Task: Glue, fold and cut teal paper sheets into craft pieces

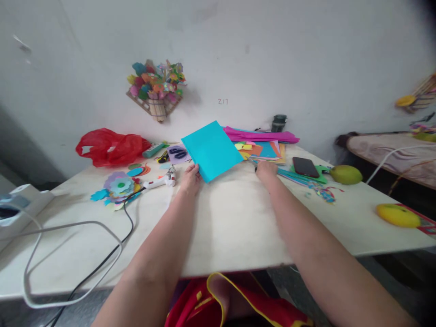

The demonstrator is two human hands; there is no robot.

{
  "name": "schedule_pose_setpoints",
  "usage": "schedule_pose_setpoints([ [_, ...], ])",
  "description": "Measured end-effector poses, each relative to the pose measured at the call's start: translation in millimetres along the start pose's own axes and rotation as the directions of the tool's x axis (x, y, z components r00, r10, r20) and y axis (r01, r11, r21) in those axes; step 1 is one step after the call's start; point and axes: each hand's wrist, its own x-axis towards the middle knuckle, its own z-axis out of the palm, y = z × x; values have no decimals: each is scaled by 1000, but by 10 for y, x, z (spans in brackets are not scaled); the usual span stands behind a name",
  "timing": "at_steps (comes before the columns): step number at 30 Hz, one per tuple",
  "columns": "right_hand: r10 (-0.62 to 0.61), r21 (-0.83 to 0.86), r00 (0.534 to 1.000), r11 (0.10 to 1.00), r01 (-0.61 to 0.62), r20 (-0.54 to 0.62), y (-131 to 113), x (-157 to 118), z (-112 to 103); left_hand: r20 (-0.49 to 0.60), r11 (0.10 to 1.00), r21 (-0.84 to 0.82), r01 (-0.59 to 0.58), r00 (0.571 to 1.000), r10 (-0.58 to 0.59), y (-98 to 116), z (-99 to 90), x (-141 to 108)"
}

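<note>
A square of bright blue paper (213, 152) is held up, tilted, above the white table. My left hand (191, 178) pinches its lower left edge. Its right corner points towards my right hand (266, 170), which is closed around the dark handles of scissors (254, 163). The blades reach left to the paper's right corner; whether they touch it I cannot tell. Behind the hands lie coloured paper sheets (262, 152) and a bundle of magenta paper (260, 135).
On the left are paper flowers (119, 187), a white glue gun (159, 180) with a black cable, a red plastic bag (111, 147) and a power strip (29, 200). To the right are a phone (305, 167), a green fruit (346, 174) and a yellow fruit (398, 215).
</note>
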Motion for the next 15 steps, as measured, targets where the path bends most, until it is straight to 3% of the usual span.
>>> schedule_pose_setpoints([
  [5,37,93,999,995,-36,-15,-32,-43,-93,11,998,-54,14,1000,-13,25,-3,11],
  [9,73,373,997,925,-64,-10,-69,-71,-81,15,998,-62,25,1000,-24,19,-29,41],
  [11,63,588,997,805,-73,37,-117,-79,-55,18,997,-72,27,1000,-26,9,-43,56],
  [15,-13,889,987,437,-137,159,-241,-115,-47,19,994,-106,17,1000,-15,1,-55,67],
])
